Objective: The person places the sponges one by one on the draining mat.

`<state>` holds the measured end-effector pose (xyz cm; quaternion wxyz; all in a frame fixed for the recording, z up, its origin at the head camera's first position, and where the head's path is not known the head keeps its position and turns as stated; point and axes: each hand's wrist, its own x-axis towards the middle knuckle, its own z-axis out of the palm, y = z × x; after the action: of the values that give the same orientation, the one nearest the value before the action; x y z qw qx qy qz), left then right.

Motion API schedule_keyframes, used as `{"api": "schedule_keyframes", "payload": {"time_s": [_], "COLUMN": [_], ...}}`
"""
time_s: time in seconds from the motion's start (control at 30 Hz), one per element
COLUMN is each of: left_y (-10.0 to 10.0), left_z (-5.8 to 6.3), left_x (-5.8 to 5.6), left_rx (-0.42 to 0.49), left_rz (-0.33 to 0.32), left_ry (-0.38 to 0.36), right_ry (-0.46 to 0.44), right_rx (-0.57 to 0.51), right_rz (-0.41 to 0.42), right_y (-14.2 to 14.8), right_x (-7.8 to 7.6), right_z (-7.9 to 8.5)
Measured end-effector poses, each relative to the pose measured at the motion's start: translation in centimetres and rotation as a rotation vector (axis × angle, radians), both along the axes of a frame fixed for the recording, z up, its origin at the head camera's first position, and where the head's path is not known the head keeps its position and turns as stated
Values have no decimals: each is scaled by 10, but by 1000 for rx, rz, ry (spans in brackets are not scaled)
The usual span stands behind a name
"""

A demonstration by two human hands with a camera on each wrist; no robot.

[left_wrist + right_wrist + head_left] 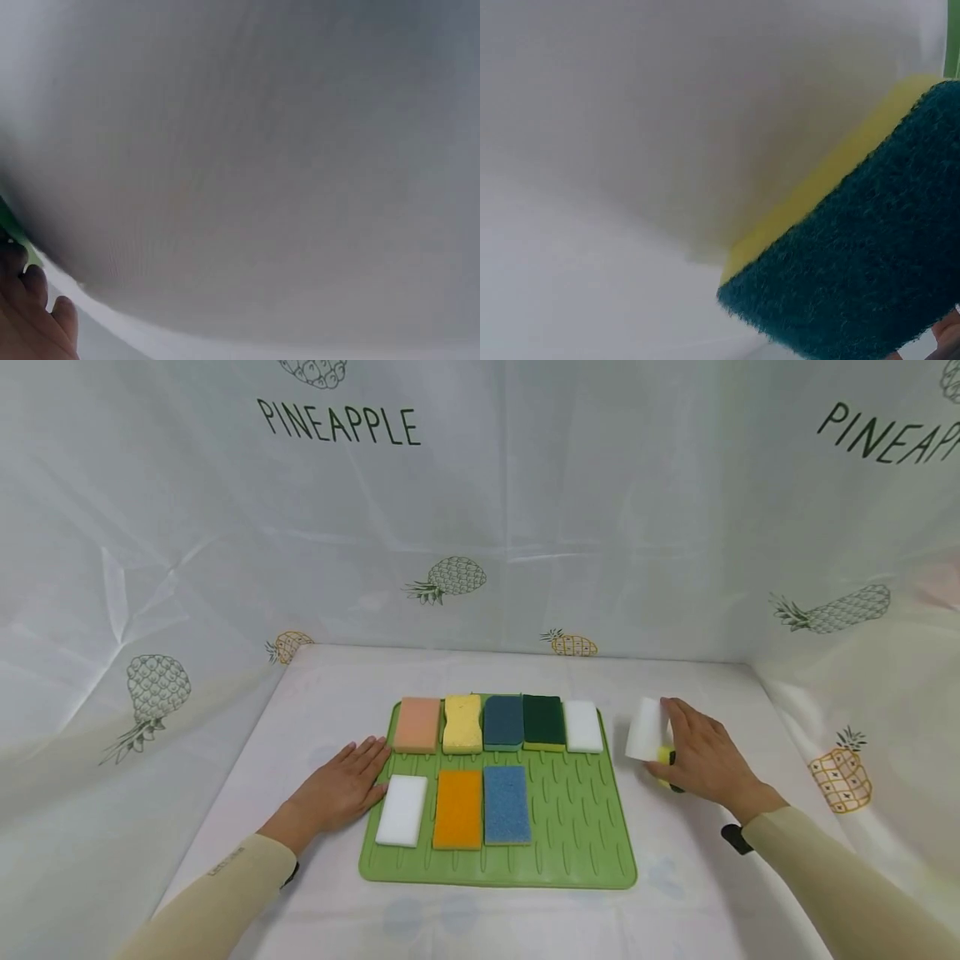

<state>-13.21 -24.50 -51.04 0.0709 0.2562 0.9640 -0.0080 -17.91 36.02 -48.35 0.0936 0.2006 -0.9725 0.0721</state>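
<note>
My left hand lies flat with its fingertips at the left edge of a green ridged mat. Right of the mat, my right hand grips a tilted white sponge between thumb and fingers. Partly hidden under that hand is a yellow sponge with a dark green scouring side; whether the hand also holds it cannot be told. Along the mat's back row lie a peach sponge, a yellow one, a blue one, a dark green one and a white one.
Nearer the front of the mat are a white sponge, an orange sponge and a blue sponge, side by side. A white pineapple-print cloth hangs behind and around the table.
</note>
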Motion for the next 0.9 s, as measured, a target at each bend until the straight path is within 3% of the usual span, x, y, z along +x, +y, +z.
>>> {"api": "schedule_keyframes", "payload": {"time_s": [0.2, 0.37, 0.5, 0.77, 0.9], "left_y": [2, 3, 4, 3, 4], "left_z": [1, 1, 1, 2, 5], "left_x": [-6, -7, -7, -8, -6], "left_rx": [-12, -12, -14, -11, -4], "left_rz": [-23, -32, -31, -9, -3], "left_ry": [18, 33, 33, 4, -9], "right_ry": [53, 148, 166, 153, 117], "right_rx": [11, 139, 202, 66, 34], "right_rz": [51, 158, 175, 205, 171], "right_y": [-11, -15, -13, -16, -23], "right_x": [-4, -8, -10, -8, -7], "right_z": [1, 2, 3, 4, 6]}}
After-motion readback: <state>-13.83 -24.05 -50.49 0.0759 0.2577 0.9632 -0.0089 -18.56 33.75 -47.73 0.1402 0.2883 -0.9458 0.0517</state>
